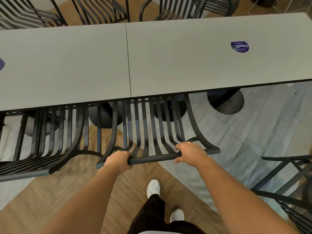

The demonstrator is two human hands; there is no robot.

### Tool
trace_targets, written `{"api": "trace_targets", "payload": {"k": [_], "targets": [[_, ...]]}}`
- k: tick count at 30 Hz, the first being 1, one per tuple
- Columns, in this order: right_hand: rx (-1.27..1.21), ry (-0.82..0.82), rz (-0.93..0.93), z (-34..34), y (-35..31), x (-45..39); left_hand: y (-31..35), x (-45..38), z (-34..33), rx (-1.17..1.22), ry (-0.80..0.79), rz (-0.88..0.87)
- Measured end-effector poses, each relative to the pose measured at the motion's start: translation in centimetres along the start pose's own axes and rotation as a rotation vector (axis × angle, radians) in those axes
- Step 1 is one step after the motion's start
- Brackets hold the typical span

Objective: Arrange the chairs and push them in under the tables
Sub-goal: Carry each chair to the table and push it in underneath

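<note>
Left grip and right grip both wrapped tight on the top rail of the middle chair, one near each end, rail between them bare. Chair seat already partly under the desk, right at the seam between the two tops; slatted back leaning toward the body. Looks like mid-push: seat in, back well short of the desk edge. Next move, by judgement: straight shove forward, even load on both sides to avoid yaw, watch for the pedestal bases underneath, possible leg snag. Neighbour chair to the left close beside, arms nearly touching, so no drift leftward. Another chair at right, well clear of the desk, probably next in line. Far-side chairs pushed close to the desk. White shoes on the wood floor behind the chair.
</note>
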State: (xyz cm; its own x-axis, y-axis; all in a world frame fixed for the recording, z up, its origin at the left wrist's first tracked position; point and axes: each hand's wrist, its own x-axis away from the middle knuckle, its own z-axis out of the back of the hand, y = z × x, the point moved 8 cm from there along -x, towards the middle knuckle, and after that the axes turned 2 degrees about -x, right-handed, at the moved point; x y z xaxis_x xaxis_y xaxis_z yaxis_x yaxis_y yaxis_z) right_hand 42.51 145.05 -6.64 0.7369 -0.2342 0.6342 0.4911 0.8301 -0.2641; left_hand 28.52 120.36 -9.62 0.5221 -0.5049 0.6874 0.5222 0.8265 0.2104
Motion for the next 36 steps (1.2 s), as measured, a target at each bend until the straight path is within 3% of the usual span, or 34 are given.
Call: {"api": "trace_targets", "payload": {"k": [8, 15, 20, 26, 36], "targets": [[-0.091, 0.08, -0.05, 0.6, 1.5, 2.5, 1.8, 0.9, -0.9, -0.031, 0.011, 0.007], [-0.163, 0.215, -0.104, 2.3, 3.4, 5.6, 7.4, 1.1, 0.8, -0.047, -0.02, -0.107], [-0.189, 0.357, -0.158, 3.6, 8.1, 9.7, 16.3, 1.7, 2.2, -0.127, 0.052, -0.265], [-0.237, 0.441, -0.306, 2.8, 18.7, 17.3, 29.7, 3.0, 1.4, -0.196, 0.082, -0.463], [-0.358, 0.453, -0.633, -5.5, 39.1, 36.5, 53.0, 6.9, -8.9, -0.309, 0.006, -0.676]]}}
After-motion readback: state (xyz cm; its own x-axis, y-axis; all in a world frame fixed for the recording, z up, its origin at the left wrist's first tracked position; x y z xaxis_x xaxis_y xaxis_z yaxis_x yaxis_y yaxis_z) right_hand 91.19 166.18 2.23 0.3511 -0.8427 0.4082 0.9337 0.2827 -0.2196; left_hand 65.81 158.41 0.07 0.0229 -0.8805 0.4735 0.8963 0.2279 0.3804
